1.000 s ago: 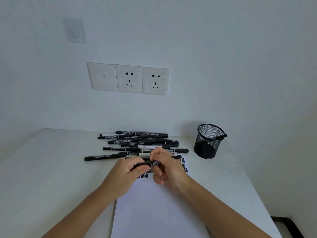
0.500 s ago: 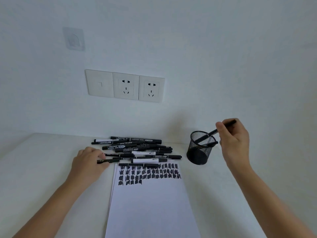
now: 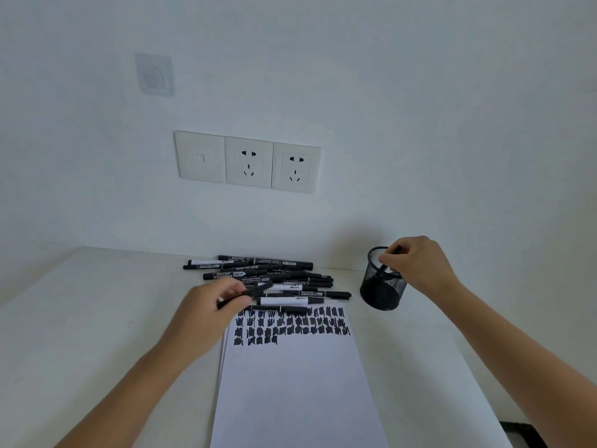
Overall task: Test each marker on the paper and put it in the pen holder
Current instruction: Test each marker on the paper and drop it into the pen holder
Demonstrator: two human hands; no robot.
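A black mesh pen holder (image 3: 381, 294) stands on the white table (image 3: 97, 318) at the right. My right hand (image 3: 420, 266) is over its rim, fingertips pinched on a black marker (image 3: 383, 270) that reaches down into the holder. My left hand (image 3: 210, 312) grips another black marker (image 3: 255, 291) at the paper's top left corner, blurred by motion. Several black markers (image 3: 277, 270) lie in a pile behind the white paper (image 3: 290, 389). Rows of black test scribbles (image 3: 290, 324) cover the paper's top edge.
The wall stands close behind the pile, with a switch and two sockets (image 3: 248, 161) and a clear adhesive hook (image 3: 154, 74) above. The table's right edge runs past my right forearm, with dark floor (image 3: 523, 434) at the bottom right.
My right hand has lowered its marker from above the holder down into it. My left hand has picked a marker from the pile's left side and moved right towards the paper.
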